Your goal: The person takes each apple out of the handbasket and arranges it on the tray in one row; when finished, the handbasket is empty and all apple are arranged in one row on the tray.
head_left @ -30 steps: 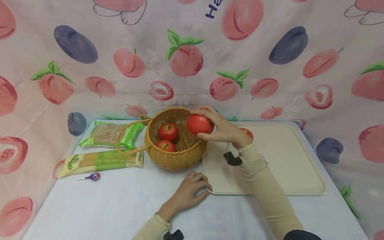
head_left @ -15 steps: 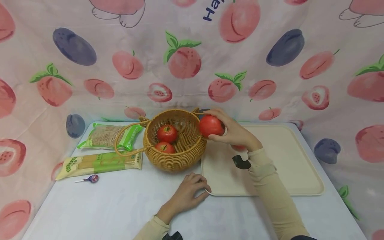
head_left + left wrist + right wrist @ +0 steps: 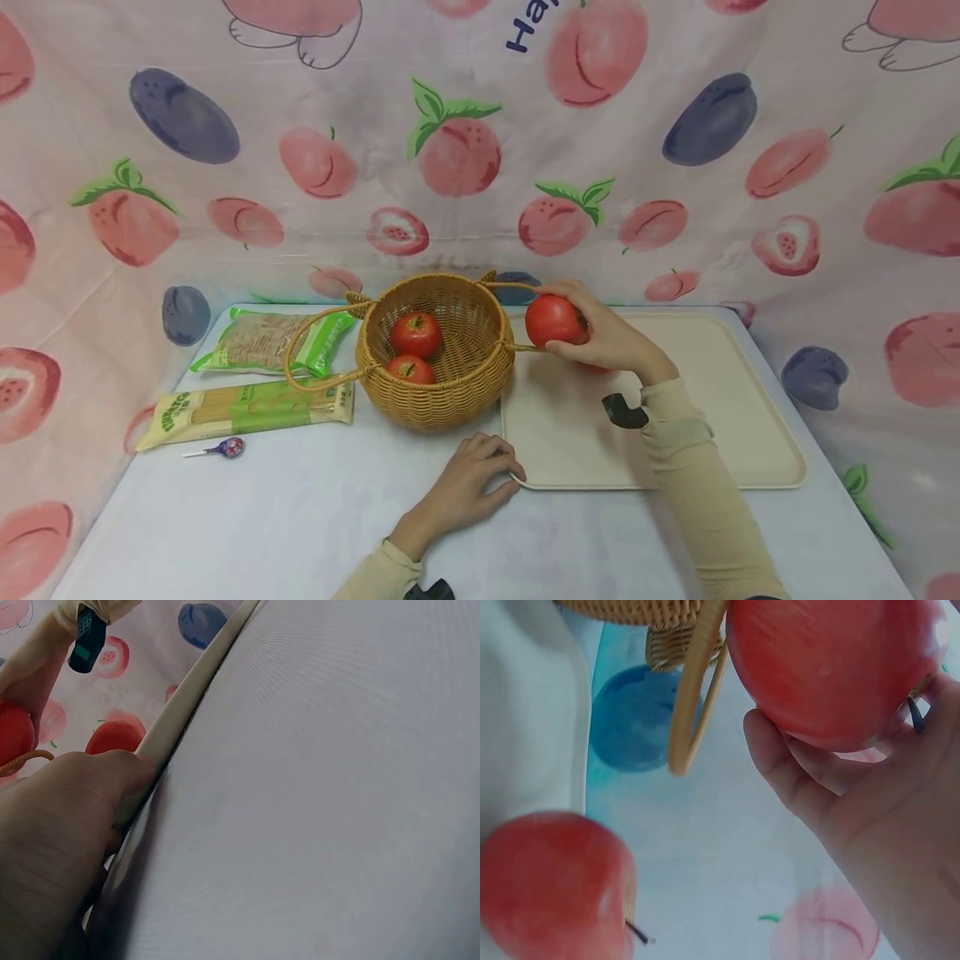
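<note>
My right hand [image 3: 603,337] grips a red apple [image 3: 555,320] above the tray's [image 3: 705,400] back left part, by the basket's right handle. A second apple [image 3: 559,885] sits on the tray below, mostly hidden by the hand in the head view. In the woven basket [image 3: 435,404] lie two more apples, one behind [image 3: 416,334] and one in front [image 3: 411,369]. At the beige tray's near left corner, my left hand [image 3: 468,487] holds the rim with curled fingers; its thumb side shows against the rim in the left wrist view.
Left of the basket are a green-edged bag of brown food [image 3: 262,340], a pack of dry noodles [image 3: 247,412] and a lollipop [image 3: 225,448]. The basket's left handle [image 3: 291,346] leans out over both packs. A fruit-print cloth [image 3: 465,233] hangs behind the table.
My right hand has carried the apple from over the basket's right rim rightward, to above the tray. The left hand stays at the tray corner.
</note>
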Available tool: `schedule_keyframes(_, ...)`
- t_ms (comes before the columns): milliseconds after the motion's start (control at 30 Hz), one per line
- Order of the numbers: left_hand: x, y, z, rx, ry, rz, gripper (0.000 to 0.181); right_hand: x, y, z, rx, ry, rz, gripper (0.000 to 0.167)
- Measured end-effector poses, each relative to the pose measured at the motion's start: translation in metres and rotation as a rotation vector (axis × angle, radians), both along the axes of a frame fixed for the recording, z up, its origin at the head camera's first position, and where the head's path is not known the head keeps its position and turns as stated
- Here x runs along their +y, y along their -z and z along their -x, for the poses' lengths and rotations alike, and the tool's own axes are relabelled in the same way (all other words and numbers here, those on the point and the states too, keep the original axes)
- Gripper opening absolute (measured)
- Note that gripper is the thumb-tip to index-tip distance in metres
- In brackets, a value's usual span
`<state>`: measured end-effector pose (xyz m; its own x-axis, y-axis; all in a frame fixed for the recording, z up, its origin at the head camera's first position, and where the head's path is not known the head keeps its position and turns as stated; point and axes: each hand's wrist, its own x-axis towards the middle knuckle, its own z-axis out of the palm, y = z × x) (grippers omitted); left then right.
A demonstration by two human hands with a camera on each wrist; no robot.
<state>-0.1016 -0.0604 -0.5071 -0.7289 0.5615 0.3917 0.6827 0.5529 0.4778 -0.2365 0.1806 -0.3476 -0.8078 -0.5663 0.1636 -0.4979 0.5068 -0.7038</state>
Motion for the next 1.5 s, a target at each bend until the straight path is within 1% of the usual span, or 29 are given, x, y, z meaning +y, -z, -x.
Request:
schedule_keyframes(133,-0.001,-0.001,-0.001,-0.004,-0.002,0.004,0.008,0.002,-0.011,-0.010,0.001,0.020,-0.010,0.070)
schedule_keyframes(233,-0.001,-0.002,-0.001,-0.010,-0.002,0.002,0.008,0.005,-0.013,-0.013,0.008,0.022,-0.029,0.068)
schedule_keyframes(300,-0.001,-0.003,-0.001,-0.011,-0.003,0.001,0.008,0.009,-0.010,-0.011,0.005,0.022,-0.036,0.068)
schedule_keyframes(500,-0.001,-0.002,-0.002,-0.014,-0.001,-0.002,0.008,0.026,0.011,0.005,0.000,0.043,-0.063,0.069)
schedule_keyframes(600,0.000,-0.002,-0.002,-0.015,0.000,-0.006,0.008,0.033,0.016,0.008,-0.012,0.056,-0.080,0.070)
schedule_keyframes(800,0.000,-0.003,-0.001,-0.024,0.005,-0.016,0.008,0.045,0.018,0.007,-0.039,0.093,-0.110,0.073)
schedule_keyframes(867,0.000,-0.003,-0.001,-0.027,0.005,-0.016,0.008,0.049,0.018,0.008,-0.038,0.094,-0.117,0.072)
schedule_keyframes(1033,0.000,-0.002,-0.001,-0.007,0.006,-0.021,0.008,0.061,0.021,0.009,-0.006,0.077,-0.144,0.067)
schedule_keyframes(1133,0.001,-0.001,-0.001,-0.007,0.007,-0.025,0.008,0.068,0.022,0.010,0.006,0.085,-0.171,0.066)
schedule_keyframes(1333,0.001,-0.001,0.000,-0.038,0.007,-0.014,0.008,0.081,0.024,0.014,-0.034,0.109,-0.211,0.065)
schedule_keyframes(1433,0.000,-0.001,0.000,-0.040,0.007,-0.014,0.008,0.085,0.024,0.015,-0.054,0.115,-0.220,0.064)
schedule_keyframes(1500,0.000,-0.002,0.000,-0.036,0.007,-0.017,0.008,0.087,0.023,0.016,-0.050,0.118,-0.230,0.064)
